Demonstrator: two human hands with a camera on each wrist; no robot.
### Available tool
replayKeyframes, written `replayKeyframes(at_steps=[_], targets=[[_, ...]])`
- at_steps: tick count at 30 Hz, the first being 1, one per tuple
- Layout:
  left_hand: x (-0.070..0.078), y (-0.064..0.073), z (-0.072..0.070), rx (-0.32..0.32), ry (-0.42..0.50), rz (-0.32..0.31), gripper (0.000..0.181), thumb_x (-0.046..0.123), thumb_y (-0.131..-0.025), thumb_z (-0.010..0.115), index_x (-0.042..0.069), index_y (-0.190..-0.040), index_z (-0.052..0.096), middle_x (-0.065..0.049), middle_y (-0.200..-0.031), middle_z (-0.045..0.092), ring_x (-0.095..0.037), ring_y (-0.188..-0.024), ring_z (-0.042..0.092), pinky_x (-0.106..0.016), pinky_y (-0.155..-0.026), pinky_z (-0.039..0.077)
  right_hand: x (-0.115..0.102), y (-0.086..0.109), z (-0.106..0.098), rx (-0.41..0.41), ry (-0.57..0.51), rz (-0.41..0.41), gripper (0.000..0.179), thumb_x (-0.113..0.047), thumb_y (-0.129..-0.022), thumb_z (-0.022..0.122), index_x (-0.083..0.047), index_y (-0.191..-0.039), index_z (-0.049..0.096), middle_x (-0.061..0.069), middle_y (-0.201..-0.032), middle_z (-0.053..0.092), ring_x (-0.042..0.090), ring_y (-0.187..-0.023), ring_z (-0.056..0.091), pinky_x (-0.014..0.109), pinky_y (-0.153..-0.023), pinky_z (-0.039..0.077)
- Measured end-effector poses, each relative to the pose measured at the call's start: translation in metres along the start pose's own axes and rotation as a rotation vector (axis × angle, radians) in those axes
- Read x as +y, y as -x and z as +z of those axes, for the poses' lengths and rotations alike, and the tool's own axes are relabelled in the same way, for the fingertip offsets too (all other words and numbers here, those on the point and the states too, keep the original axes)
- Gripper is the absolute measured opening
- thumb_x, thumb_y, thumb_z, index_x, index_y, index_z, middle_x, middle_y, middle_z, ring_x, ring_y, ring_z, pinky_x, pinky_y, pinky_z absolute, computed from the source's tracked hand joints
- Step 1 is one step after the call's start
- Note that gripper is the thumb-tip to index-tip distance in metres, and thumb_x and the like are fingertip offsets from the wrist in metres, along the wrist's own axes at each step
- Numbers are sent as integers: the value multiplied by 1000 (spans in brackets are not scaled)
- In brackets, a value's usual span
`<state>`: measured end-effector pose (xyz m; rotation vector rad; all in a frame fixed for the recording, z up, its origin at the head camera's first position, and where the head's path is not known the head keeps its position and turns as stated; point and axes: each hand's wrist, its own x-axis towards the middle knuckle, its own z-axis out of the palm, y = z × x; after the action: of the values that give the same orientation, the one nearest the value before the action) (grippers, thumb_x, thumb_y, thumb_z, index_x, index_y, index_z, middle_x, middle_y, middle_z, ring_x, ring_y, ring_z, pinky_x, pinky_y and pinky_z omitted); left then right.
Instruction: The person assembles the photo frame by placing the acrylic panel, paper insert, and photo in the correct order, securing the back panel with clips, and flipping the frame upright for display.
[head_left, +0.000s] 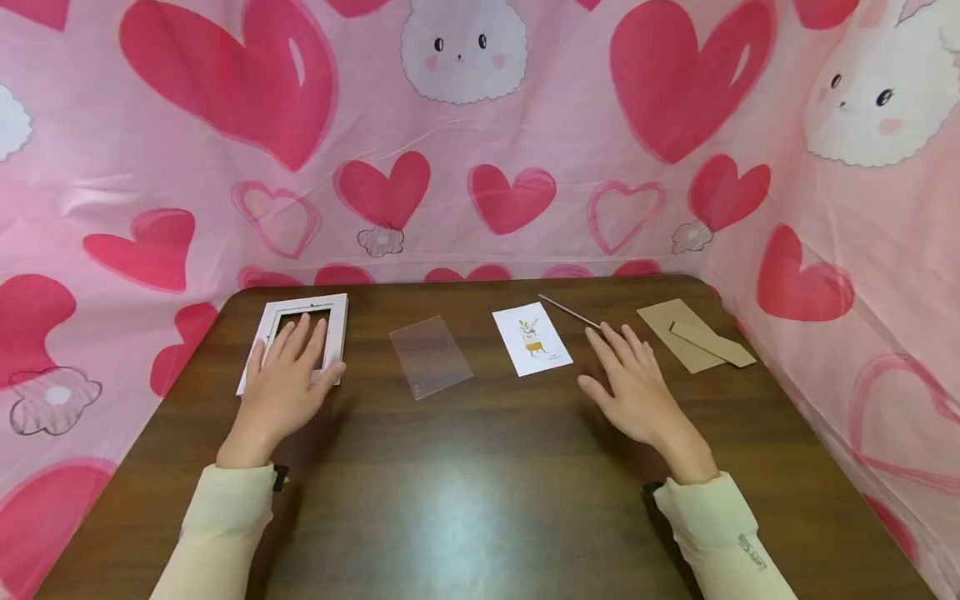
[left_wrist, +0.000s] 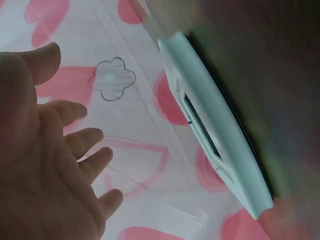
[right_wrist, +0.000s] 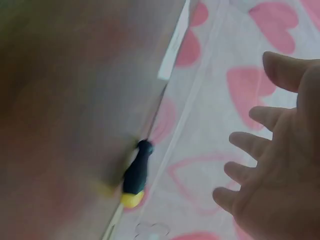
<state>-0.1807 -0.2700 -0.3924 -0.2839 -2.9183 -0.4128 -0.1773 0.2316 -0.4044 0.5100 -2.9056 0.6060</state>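
My left hand (head_left: pixel 285 392) is held over a white picture frame (head_left: pixel 337 329) at the table's left, fingers spread. In the left wrist view a gap shows between the hand (left_wrist: pixel 55 160) and the frame. My right hand (head_left: pixel 633 387) hovers with loose fingers over a screwdriver. Only the screwdriver's thin shaft (head_left: pixel 567 309) shows in the head view; the hand hides the rest. Its black and yellow handle (right_wrist: pixel 136 172) appears in the right wrist view, apart from the fingers. Neither hand holds anything.
Between the hands lie a clear plastic sheet (head_left: pixel 431 357) and a white card (head_left: pixel 532 340) with a plant drawing. Farther right is a brown backing board (head_left: pixel 667 329) with a stand strip (head_left: pixel 712 343) across it. Pink heart-patterned cloth (head_left: pixel 510 125) hangs behind the wooden table (head_left: pixel 465 483).
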Motion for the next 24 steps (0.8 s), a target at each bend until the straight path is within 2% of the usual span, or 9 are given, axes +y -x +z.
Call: replayKeyframes(at_steps=[4, 7, 11, 14, 18, 24], targets=[[-17, -5, -8, -8, 51, -13, 78, 47, -108, 55, 3, -167, 28, -32, -168, 27, -56, -153, 22, -77, -121, 13, -15, -14, -6, -15, -101, -30, 74, -37, -108, 61, -13, -169, 27, 19, -174, 22, 45, -161, 12, 71, -126, 13], [-32, -10, -11, -15, 105, -31, 76, 43, -109, 56, 0, -166, 29, -37, -163, 32, -62, -147, 27, -79, -116, 22, -28, -26, -7, -13, -190, -44, 73, -32, -107, 64, -14, -169, 28, 18, -172, 27, 42, -158, 22, 69, -124, 23], [-54, -19, -15, -18, 162, -71, 73, 41, -110, 55, -3, -163, 32, -42, -156, 36, -66, -141, 32, -81, -112, 27, -48, -42, -5, -2, -348, -54, 70, -24, -105, 67, -11, -165, 35, 19, -161, 41, 38, -143, 45, 61, -115, 44], [-71, -25, -17, 0, 176, -110, 69, 38, -110, 53, -5, -161, 35, -44, -150, 41, -65, -137, 37, -80, -109, 31, -64, -55, 1, -8, -476, -59, 64, -20, -104, 67, -8, -162, 41, 21, -152, 50, 38, -131, 57, 56, -106, 54], [-91, -30, -22, 0, 200, -163, 67, 34, -110, 53, -9, -158, 36, -44, -147, 44, -63, -133, 41, -79, -107, 35, -85, -69, 9, -62, -596, -40, 60, -20, -105, 66, -9, -160, 45, 20, -148, 55, 38, -128, 62, 53, -102, 57], [-113, -33, -31, -74, 213, -229, 68, 35, -111, 50, -15, -154, 35, -46, -145, 44, -63, -127, 48, -77, -102, 43, -115, -89, 27, -159, -814, 45, 54, -19, -105, 65, -7, -156, 49, 21, -142, 58, 37, -122, 65, 51, -101, 59]])
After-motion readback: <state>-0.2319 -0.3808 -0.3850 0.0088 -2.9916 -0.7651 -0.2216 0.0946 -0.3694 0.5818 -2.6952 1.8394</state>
